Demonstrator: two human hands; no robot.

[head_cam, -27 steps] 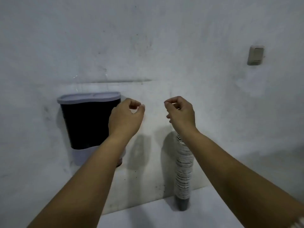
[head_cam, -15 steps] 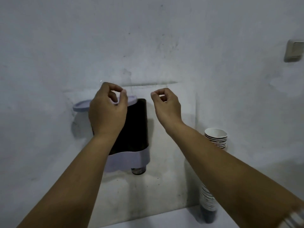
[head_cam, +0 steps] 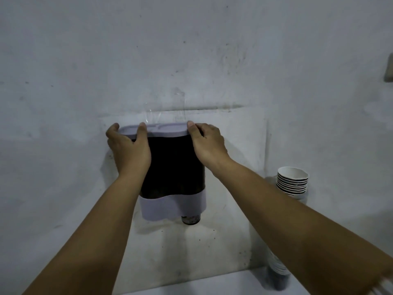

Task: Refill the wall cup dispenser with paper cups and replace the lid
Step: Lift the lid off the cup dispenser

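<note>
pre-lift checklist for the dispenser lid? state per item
1. Left hand grips the left end of the lid: ok.
2. Right hand grips the lid's right end: ok.
3. Lid seated flat on the dispenser: ok, not lifted yet.
4. Refill stack of paper cups within view, standing to the right: ok.
5. Cup showing at the bottom outlet: ok.
6. Space left inside the dark body: cannot tell.
</note>
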